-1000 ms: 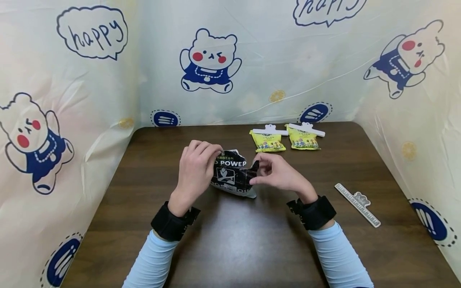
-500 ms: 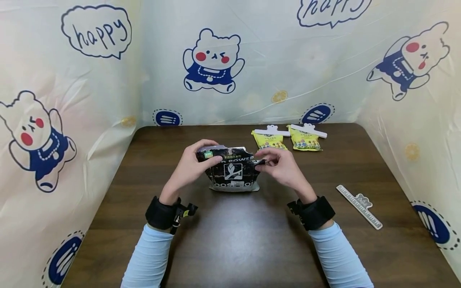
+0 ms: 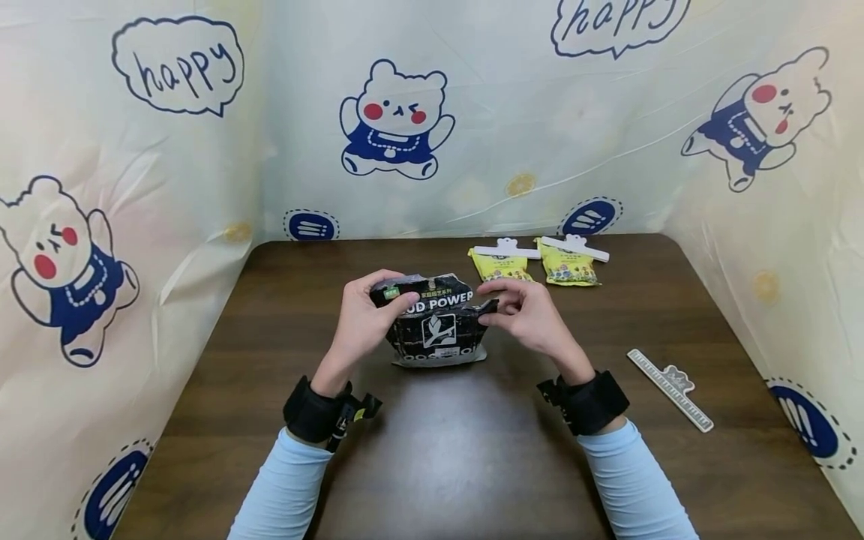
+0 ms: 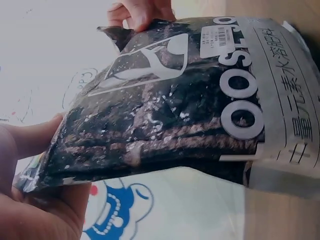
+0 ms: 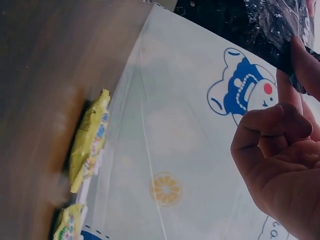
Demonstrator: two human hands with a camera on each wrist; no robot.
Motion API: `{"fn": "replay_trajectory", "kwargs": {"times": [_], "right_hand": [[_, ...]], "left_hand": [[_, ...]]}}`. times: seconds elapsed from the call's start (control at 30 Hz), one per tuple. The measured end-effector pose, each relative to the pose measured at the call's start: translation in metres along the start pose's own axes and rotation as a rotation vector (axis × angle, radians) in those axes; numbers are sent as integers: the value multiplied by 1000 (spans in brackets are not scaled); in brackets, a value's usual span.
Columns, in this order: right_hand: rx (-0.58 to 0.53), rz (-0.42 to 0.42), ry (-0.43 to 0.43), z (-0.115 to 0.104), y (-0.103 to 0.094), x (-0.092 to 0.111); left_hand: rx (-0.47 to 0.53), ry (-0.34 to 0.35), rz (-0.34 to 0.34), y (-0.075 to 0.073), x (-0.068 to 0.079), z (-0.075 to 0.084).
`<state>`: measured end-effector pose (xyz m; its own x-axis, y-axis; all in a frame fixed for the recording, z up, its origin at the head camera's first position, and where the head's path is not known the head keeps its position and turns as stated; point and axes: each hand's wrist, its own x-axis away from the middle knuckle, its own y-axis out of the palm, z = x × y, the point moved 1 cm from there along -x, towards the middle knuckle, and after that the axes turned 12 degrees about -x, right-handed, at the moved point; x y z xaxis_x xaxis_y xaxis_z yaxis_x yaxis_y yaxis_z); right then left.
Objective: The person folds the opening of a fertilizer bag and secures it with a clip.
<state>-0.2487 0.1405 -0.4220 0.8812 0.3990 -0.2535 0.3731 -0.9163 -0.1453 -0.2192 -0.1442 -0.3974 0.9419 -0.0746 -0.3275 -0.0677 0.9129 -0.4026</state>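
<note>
A black plastic soil bag (image 3: 439, 326) with white lettering and a pale bottom band stands upright on the table. Its top edge looks ragged. My left hand (image 3: 363, 311) grips the bag's upper left corner, thumb on the front and fingers behind, as the left wrist view also shows on the bag (image 4: 150, 115). At the upper right corner, my right hand (image 3: 529, 315) pinches the bag between thumb and index finger. The other fingers of that right hand (image 5: 280, 150) are curled and hold nothing. What is inside the bag is hidden.
Two yellow snack packets (image 3: 499, 266), each with a white sealing clip (image 3: 575, 246) across its top, lie at the back of the table. A loose grey-white sealing clip (image 3: 671, 388) lies to the right. A printed curtain (image 3: 418, 202) encloses the table's back and sides.
My left hand has shifted its hold on the bag's left corner, with the thumb now in front. The bag has turned to face forward and stands straighter. My right hand keeps its pinch.
</note>
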Motion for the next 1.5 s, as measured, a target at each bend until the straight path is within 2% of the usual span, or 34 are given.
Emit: {"fn": "replay_trajectory", "kwargs": {"times": [0.27,0.4,0.47,0.57,0.67,0.77,0.83,0.93,1.03,1.13,1.2,1.27,1.33,1.4,1.43,1.5], "right_hand": [[7,-31,-17,4,3,-6],[41,-1,-17,4,1,-6],[94,28,-30,4,1,-5],[208,76,-103,3,2,-4],[309,94,-233,-1,4,-3],[355,41,-351,-3,6,-2],[370,-20,-381,-3,9,-1],[388,-83,-374,-2,11,0],[399,-93,-359,0,13,1],[390,-91,-366,2,14,0],[380,-92,-373,4,14,0],[372,-97,-379,6,14,0],[362,-104,-384,6,14,-1],[352,-108,-389,6,13,-2],[349,-109,-389,6,13,-2],[340,-108,-388,5,12,-3]], "left_hand": [[32,-40,14,5,-1,-5],[29,-60,31,8,-3,-7],[30,-77,43,9,-4,-7],[45,-100,64,11,-6,-7],[67,-108,81,12,-7,-7],[66,-105,90,13,-6,-8],[64,-108,93,14,-6,-8],[59,-125,92,15,-4,-8],[63,-142,82,16,-4,-7],[39,-127,82,14,-4,-6],[-22,-88,98,13,-2,-2],[-144,0,137,12,1,4],[-310,134,179,12,5,12],[-480,293,192,12,8,21],[-559,372,177,13,10,24],[-683,501,102,16,11,28]]}}
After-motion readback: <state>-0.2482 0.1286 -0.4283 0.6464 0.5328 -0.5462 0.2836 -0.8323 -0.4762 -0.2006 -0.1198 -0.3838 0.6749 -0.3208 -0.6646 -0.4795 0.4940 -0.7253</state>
